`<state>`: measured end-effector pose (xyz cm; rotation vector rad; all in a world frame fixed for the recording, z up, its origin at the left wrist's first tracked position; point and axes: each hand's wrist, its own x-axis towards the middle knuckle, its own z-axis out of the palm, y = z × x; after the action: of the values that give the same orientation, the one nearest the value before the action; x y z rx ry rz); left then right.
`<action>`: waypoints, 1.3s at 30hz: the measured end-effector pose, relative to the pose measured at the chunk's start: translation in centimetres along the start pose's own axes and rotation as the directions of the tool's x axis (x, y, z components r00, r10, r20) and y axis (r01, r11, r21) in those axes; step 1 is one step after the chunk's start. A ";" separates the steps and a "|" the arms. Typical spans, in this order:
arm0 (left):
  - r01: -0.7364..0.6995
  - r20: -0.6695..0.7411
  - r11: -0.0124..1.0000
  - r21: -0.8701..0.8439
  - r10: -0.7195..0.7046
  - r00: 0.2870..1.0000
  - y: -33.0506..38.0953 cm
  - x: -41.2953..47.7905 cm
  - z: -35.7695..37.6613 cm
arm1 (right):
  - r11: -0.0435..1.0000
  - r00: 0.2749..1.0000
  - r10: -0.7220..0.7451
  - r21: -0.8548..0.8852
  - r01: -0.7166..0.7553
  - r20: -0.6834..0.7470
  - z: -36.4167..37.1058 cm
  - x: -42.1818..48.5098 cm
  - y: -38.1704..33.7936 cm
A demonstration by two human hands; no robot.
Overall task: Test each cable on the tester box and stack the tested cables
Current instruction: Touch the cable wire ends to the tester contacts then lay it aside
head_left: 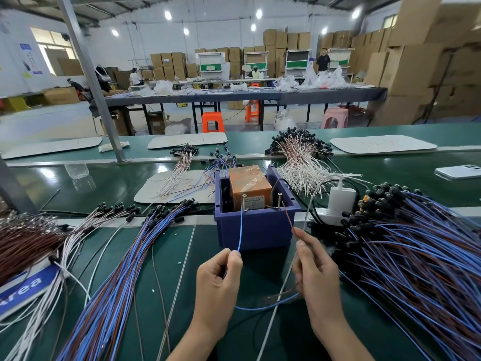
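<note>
left hand (218, 280): thumb-forefinger pinch | right hand (317, 277): pinch, forefinger extended

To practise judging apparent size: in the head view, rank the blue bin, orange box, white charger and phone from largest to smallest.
1. blue bin
2. orange box, partly sunk in the bin
3. white charger and phone: they look alike. The phone lies farther off and is cut by the frame edge, so they are not ranked.

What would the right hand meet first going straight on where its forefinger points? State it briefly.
Probably the blue tester box: the right hand, pinching the brown wire, points along it toward the box's near right corner, below the right screw. Depth is unclear.
</note>
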<state>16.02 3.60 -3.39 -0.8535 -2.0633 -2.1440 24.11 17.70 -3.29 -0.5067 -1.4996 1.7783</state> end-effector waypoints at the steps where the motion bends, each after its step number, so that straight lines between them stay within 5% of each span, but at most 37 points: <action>1: -0.001 0.002 1.000 0.001 0.001 1.000 0.0 0.0 0.0 | 1.000 1.000 -0.001 -0.003 0.001 0.001 0.0 0.0 0.0; 29: -0.017 0.007 0.999 0.029 0.017 1.000 0.3 0.0 0.1 | 0.997 1.000 -0.012 -0.071 0.012 -0.002 0.2 -0.1 0.0; 39: 0.081 -0.266 0.996 -0.030 -0.087 0.960 -0.5 0.9 -0.3 | 0.997 0.999 0.051 0.058 -0.051 0.001 -0.1 -0.1 -0.2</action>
<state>14.93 3.70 -3.43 -0.4535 -1.9788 -2.1821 24.27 17.69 -3.15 -0.5207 -1.4413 1.8554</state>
